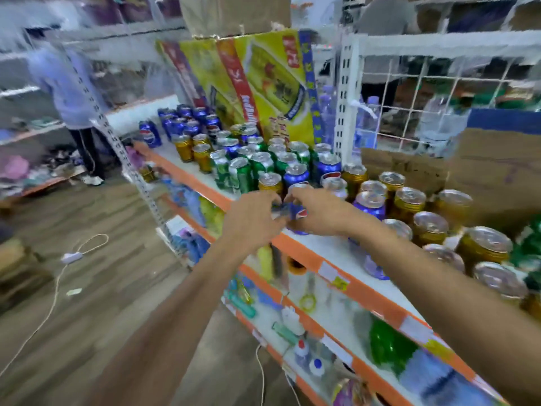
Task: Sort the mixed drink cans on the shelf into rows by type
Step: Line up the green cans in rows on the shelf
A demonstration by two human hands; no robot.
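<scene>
**Fingers [293,195] Curled on a Blue Can [300,215] at the Shelf [330,249] Edge**

The fingers of the right hand [319,212] are curled over the top and side of the blue can, which is stood at the very front lip of the shelf. Mixed gold cans [409,200] and green cans [240,174] are crowded just behind it. The fingers of the left hand [251,218] are bent toward the same can from the other side. Whether it is touched by them cannot be told, since that spot is blurred.

The can could be tipped off the orange edge if it is dragged outward before a firm grip is made. The neighbouring cans could also be knocked over by the knuckles.

Both forearms are stretched forward and angled inward. The hands are set nearly together, with palms turned toward each other and wrists held above the shelf front.
</scene>
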